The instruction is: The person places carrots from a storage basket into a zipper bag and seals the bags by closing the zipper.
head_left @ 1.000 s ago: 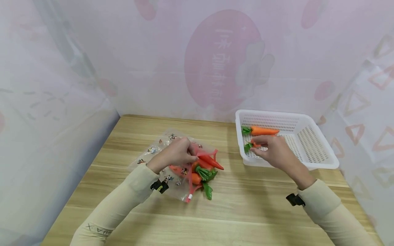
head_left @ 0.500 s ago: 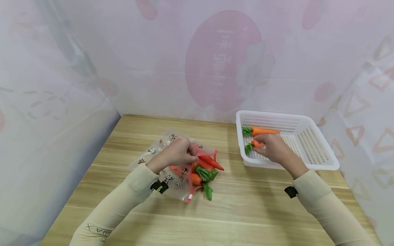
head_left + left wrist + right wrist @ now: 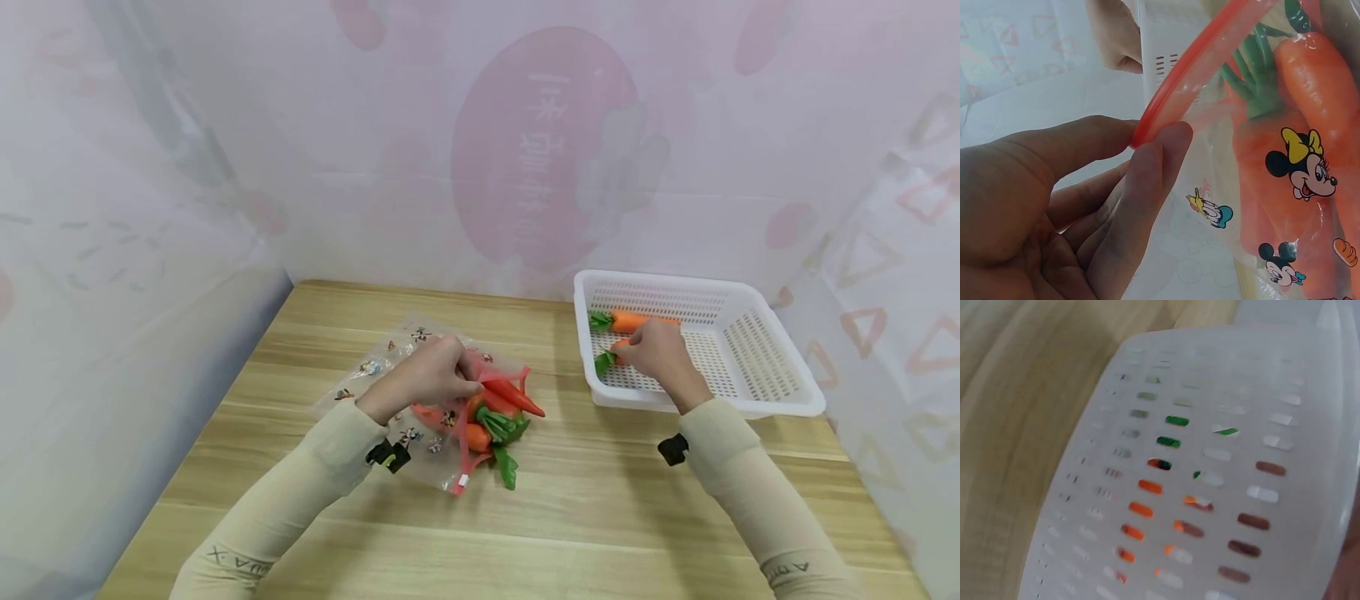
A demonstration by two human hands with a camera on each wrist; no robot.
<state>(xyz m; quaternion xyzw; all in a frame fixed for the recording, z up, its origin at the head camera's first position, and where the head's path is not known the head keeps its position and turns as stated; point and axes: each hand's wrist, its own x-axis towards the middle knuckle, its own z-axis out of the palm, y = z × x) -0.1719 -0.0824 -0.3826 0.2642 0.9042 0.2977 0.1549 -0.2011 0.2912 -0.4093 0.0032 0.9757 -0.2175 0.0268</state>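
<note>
My left hand (image 3: 442, 375) pinches the red zip edge of a clear cartoon-printed bag (image 3: 1210, 212) between thumb and fingers. Inside its mouth lie carrots (image 3: 477, 436) with green tops and a long red chili pepper (image 3: 519, 397), whose tip sticks out. One green leaf pokes out onto the table. Over at the right, my right hand (image 3: 660, 354) reaches into a white slotted basket (image 3: 780, 406), its curled fingers gripping the nearer carrot (image 3: 604, 362) just behind its leaves. Most of that carrot is hidden under the hand. In the right wrist view, the basket wall (image 3: 1210, 456) covers the fingers.
Another carrot (image 3: 633, 322) lies along the back of the basket, leaves to the left. Bag and basket stand apart on a wooden table (image 3: 540, 517). A pale printed curtain (image 3: 375, 208) closes off the back and both sides.
My right hand first loosens around the nearer carrot, then closes on it again as the wrist turns and the forearm swings left. The left hand and bag stay still.
</note>
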